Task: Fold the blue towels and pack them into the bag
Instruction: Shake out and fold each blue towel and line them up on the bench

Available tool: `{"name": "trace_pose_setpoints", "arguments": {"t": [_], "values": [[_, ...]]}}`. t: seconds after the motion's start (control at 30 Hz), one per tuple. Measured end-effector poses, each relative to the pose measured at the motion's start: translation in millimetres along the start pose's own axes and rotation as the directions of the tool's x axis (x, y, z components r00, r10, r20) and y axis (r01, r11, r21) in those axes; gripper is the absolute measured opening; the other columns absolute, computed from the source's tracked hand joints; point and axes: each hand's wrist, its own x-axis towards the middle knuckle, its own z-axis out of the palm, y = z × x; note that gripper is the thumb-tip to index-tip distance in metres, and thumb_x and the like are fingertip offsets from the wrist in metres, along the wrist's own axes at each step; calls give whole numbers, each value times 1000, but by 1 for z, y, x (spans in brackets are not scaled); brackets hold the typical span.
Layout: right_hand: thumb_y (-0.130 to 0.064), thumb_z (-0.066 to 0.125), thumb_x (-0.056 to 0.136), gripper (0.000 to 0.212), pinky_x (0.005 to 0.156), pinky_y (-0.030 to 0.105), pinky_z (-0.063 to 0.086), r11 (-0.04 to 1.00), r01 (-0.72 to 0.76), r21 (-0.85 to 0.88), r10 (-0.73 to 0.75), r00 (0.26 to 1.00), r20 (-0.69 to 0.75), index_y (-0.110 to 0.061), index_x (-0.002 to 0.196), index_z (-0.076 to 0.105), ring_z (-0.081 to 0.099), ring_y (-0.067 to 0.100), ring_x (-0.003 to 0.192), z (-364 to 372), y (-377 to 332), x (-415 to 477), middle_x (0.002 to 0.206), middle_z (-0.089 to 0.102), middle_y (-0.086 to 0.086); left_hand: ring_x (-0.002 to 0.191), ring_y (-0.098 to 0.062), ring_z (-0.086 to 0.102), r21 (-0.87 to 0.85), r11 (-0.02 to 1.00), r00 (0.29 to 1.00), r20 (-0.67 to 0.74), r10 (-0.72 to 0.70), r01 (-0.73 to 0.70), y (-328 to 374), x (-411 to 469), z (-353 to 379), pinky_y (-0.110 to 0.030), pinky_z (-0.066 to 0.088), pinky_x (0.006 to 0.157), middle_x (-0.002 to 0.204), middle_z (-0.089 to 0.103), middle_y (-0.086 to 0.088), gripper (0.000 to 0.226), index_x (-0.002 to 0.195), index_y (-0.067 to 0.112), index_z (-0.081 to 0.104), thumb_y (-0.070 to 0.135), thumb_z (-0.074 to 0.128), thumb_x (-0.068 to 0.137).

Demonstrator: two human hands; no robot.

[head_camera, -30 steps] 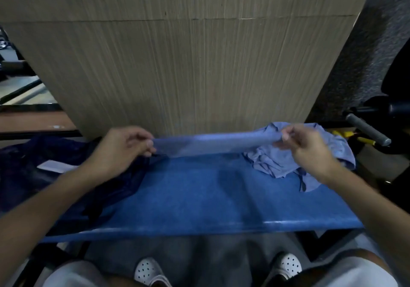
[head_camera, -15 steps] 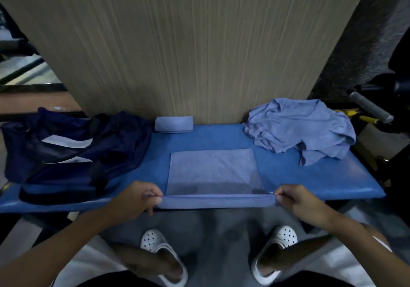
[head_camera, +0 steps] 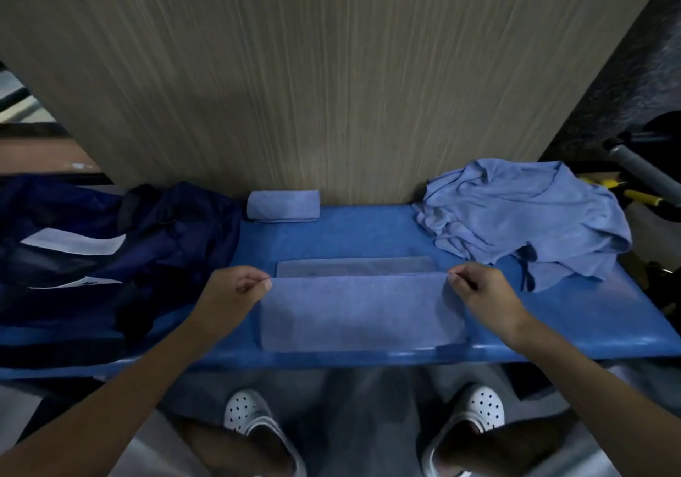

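Observation:
A blue towel lies on the blue bench, its near half folded up over the far half. My left hand pinches its left corner and my right hand pinches its right corner. A strip of the towel's far layer shows beyond the held edge. A folded blue towel sits at the back against the wooden panel. A crumpled heap of blue towels lies at the right. The dark navy bag with white stripes slumps at the left of the bench.
A wooden panel rises right behind the bench. A grey handle and yellow tools lie off the right end. My feet in white perforated clogs stand below the bench's front edge.
The towel was held stretched in the air, then laid flat with its near edge pulled to the bench front. My hands have since carried that near edge away from me over the towel.

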Motion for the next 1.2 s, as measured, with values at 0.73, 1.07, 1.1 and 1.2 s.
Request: {"name": "trace_pose_setpoints", "arguments": {"t": [0.73, 1.07, 1.1, 1.2], "values": [[-9, 61, 91, 13, 61, 23, 39, 979, -28, -204, 10, 996, -88, -16, 80, 61, 57, 8, 68, 48, 46, 80, 69, 63, -5, 72, 1, 65, 36, 998, 991, -119, 60, -57, -41, 69, 47, -7, 47, 64, 75, 69, 11, 19, 74, 24, 68, 8, 74, 84], [-20, 61, 92, 10, 65, 33, 42, 966, -67, -250, 34, 990, -134, -18, 83, 57, 53, 15, 66, 49, 47, 83, 65, 56, -9, 75, 5, 59, 156, 986, 977, -195, 90, -60, -36, 57, 52, -9, 47, 73, 82, 60, 11, 8, 89, 14, 64, 8, 61, 93], [-19, 59, 93, 11, 64, 30, 38, 975, -56, -214, 24, 989, -148, -16, 83, 55, 52, 13, 64, 47, 44, 81, 65, 56, -7, 78, 1, 57, 201, 976, 972, -199, 124, -83, -33, 52, 52, -16, 48, 79, 91, 59, 6, 7, 99, 11, 64, 10, 59, 94], [-22, 43, 99, 20, 71, 33, 40, 957, 76, -282, -144, 962, -230, -10, 95, 58, 57, 25, 79, 43, 31, 69, 82, 62, 7, 108, -16, 56, 428, 850, 926, -74, 371, -307, -14, 41, 58, -35, 45, 96, 123, 59, -4, 33, 124, 11, 58, 24, 46, 96]]}}
